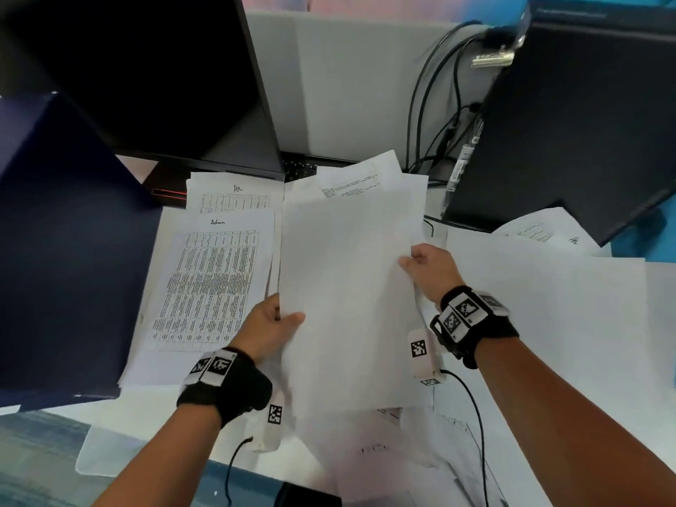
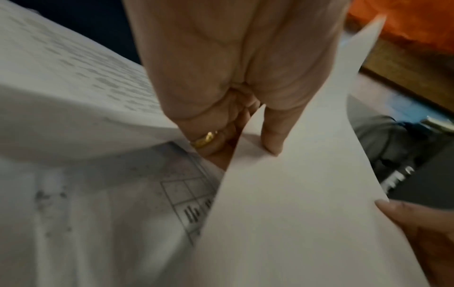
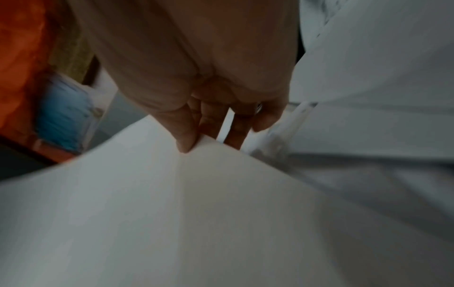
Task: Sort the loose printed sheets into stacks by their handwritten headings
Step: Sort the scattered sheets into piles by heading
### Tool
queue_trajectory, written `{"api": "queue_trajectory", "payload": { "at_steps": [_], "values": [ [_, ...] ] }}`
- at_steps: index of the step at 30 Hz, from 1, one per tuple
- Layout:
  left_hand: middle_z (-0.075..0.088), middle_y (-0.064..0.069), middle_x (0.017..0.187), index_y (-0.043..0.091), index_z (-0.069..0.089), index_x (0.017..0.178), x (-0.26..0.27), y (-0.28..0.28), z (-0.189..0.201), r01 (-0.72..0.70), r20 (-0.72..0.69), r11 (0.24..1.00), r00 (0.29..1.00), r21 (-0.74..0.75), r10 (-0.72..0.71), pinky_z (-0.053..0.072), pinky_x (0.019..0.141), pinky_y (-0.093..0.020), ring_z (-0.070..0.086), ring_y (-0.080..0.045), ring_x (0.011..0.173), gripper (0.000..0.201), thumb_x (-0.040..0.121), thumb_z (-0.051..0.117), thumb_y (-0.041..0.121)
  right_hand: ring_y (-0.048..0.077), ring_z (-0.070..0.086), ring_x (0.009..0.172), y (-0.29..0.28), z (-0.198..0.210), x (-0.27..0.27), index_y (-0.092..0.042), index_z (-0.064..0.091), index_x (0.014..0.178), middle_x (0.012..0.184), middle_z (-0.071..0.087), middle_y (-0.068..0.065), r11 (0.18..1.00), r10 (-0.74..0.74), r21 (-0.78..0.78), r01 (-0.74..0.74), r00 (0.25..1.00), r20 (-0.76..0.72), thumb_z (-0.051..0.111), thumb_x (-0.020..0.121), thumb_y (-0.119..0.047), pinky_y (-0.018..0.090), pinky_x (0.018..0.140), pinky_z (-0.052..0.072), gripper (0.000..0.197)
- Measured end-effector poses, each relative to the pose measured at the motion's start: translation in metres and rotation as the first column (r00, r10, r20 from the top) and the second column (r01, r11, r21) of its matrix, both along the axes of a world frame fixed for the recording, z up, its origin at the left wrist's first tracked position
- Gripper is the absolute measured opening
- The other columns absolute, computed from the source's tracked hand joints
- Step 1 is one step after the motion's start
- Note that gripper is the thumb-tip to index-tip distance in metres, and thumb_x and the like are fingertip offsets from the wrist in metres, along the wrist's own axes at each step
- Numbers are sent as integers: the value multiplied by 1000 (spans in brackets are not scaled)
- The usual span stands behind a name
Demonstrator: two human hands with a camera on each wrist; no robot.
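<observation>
I pinch the blank-side sheet (image 1: 347,287) between left hand (image 1: 269,323) and right hand (image 1: 428,267), raised to flip it (heading hidden); Admin stack (image 1: 216,279) lies just beyond my left hand.

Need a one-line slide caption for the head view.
Both hands, left hand and right hand, hold a blank-side-up sheet above the desk, beside the stack headed "Admin".

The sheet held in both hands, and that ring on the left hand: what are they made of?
The sheet looks like thin matte white paper: it bows between the left hand and right hand. The ring looks like shiny yellow metal, perhaps gold.
</observation>
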State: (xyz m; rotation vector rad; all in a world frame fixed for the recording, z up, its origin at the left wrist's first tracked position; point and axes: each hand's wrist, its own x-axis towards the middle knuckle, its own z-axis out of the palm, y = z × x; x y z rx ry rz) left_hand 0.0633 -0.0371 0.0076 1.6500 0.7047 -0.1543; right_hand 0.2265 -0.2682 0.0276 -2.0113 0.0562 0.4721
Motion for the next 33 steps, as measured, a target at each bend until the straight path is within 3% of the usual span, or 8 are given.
{"api": "queue_trajectory", "payload": {
  "at_steps": [4,8,14,18,22,27,30,33],
  "values": [
    [72,-14,90,17,59,98,-17,19,-4,-177,41,982,984,63,174,56,77,-46,67,-33,82,19,85,66,6,20,52,72,26,2,-8,2,63,90,77,56,8,992,117,49,-117,993,-13,62,89,-21,35,76,48,23],
    [61,0,97,32,32,126,-41,39,10,-299,72,936,954,185,291,52,75,-35,64,-21,75,67,79,74,10,21,41,62,62,-4,-25,2,46,67,63,41,9,972,233,-2,-233,970,-66,58,89,-18,30,63,39,32],
    [61,1,98,35,56,94,-81,81,26,-60,-83,916,991,396,101,49,77,-33,59,-24,81,39,78,71,3,21,48,54,114,-15,-52,-10,54,73,64,52,10,980,195,81,-182,961,-198,60,89,-12,36,60,49,17],
    [64,-1,111,22,64,108,-89,111,26,63,-257,762,956,645,139,42,82,-26,58,-24,99,36,82,56,-1,19,56,56,146,-6,-71,-8,57,72,70,61,10,953,303,101,-287,924,-233,56,90,-1,39,69,55,20],
    [58,-9,128,19,62,117,-89,132,18,140,-338,693,928,707,158,45,95,-36,56,-31,114,45,81,48,-4,22,65,69,168,-4,-82,-11,60,90,86,65,9,934,355,144,-328,897,-262,54,89,1,33,66,57,14],
    [37,-11,141,14,54,129,-83,132,10,364,-516,558,845,745,138,42,98,-44,41,-33,125,41,88,56,13,26,57,116,158,-3,-76,-10,52,132,135,55,7,863,463,-145,-485,872,-161,55,91,-15,40,99,48,42],
    [16,-13,154,14,57,125,-79,122,9,388,-488,418,857,822,166,28,108,-48,19,-33,139,37,90,57,28,25,53,122,134,-3,-62,-11,48,135,138,51,6,828,454,-325,-458,886,-93,52,94,-16,36,102,45,42],
    [11,-15,157,15,55,127,-65,98,14,384,-446,421,893,822,58,20,113,-48,10,-32,144,37,91,55,24,25,49,121,99,0,-51,-20,53,129,132,55,3,774,380,-538,-334,925,-28,49,93,-20,37,100,44,36]
  ]
}}
